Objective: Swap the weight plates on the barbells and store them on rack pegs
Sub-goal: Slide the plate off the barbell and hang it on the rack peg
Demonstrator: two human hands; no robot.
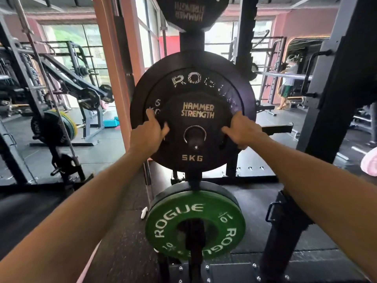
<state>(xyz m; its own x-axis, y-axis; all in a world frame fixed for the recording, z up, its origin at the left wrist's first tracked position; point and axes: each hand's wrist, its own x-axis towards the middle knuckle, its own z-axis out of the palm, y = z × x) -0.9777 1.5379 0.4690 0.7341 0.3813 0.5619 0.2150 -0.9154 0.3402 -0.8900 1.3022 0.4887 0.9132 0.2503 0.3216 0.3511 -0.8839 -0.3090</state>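
A small black 5 kg Hammer Strength plate [196, 144] hangs on a rack peg [195, 142] in front of a larger black Rogue plate [183, 78]. My left hand [150, 130] grips the small plate's left edge, thumb on its face and index finger stretched up over the rim. My right hand [241, 130] grips its right edge, fingers curled round it. On the peg below sits a green Rogue 10 plate [195, 223]. Another black Hammer Strength plate [190, 13] hangs on the peg above.
The black rack upright [338, 78] stands to the right and a salmon pillar [114, 78] to the left. A loaded barbell with coloured plates [55, 127] sits at the left. A person [287, 84] stands far back right. Black rubber flooring [114, 231] lies below.
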